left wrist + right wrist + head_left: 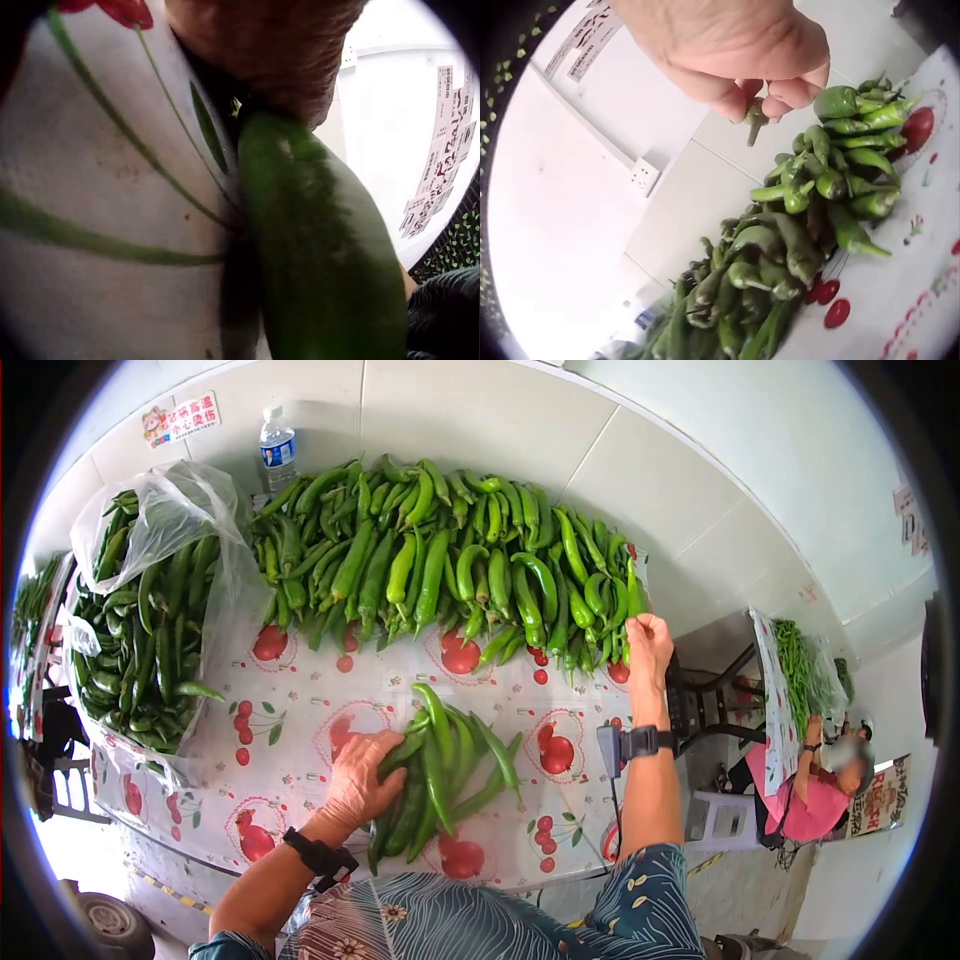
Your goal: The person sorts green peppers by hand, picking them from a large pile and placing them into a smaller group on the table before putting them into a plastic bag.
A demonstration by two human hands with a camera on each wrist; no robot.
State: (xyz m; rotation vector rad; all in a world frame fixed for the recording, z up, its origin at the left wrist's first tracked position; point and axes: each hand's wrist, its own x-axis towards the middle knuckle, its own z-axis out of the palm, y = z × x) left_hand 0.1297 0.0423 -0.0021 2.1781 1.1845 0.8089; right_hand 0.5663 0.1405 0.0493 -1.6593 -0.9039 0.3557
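Observation:
In the head view my left hand (pixel 362 775) grips the stem-end side of a loose bunch of long green peppers (pixel 437 780) near the table's front edge. One green pepper (pixel 319 240) fills much of the left wrist view, just below the hand. My right hand (pixel 650 645) is at the right end of a long row of green peppers (pixel 430 565). Its thumb and fingers pinch a green pepper (pixel 755 112) by the stem end, with the stem poking out; the rest is hidden behind the fingers.
A patterned cloth (pixel 290 710) covers the table. A clear plastic bag (pixel 215 560) full of green peppers stands at left, beside a water bottle (pixel 278 450). A tiled wall (pixel 480 410) backs the table. Another person (pixel 815 800) sits by a second table at right.

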